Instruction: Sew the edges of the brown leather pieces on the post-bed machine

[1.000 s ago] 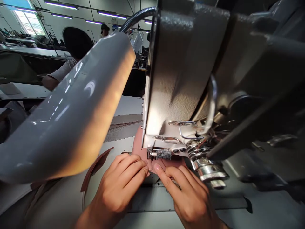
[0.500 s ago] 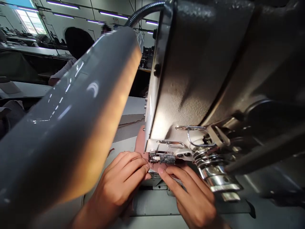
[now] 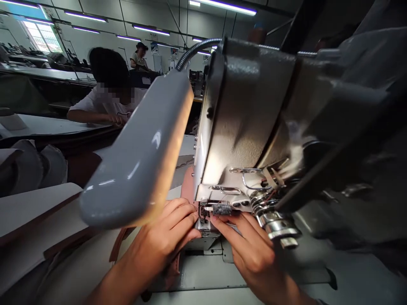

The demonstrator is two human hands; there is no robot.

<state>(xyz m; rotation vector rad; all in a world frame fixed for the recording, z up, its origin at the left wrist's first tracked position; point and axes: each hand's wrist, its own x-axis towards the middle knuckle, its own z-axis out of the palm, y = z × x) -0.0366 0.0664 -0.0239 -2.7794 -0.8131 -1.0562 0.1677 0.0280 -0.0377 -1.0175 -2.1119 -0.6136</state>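
From where I stand, the sewing machine (image 3: 248, 101) and the left hand (image 3: 170, 231) hide most of the pink piece (image 3: 187, 186), which lies under the needle area. The right hand's (image 3: 251, 243) fingers partly vanish behind a fuzzy grey pad (image 3: 221, 209); whether either grip pinches the material or merely presses, I can't tell.

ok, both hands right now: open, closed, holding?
Left hand: partly curled, at the pink material; grip can't be told.
Right hand: partly curled, by the presser foot; grip can't be told.
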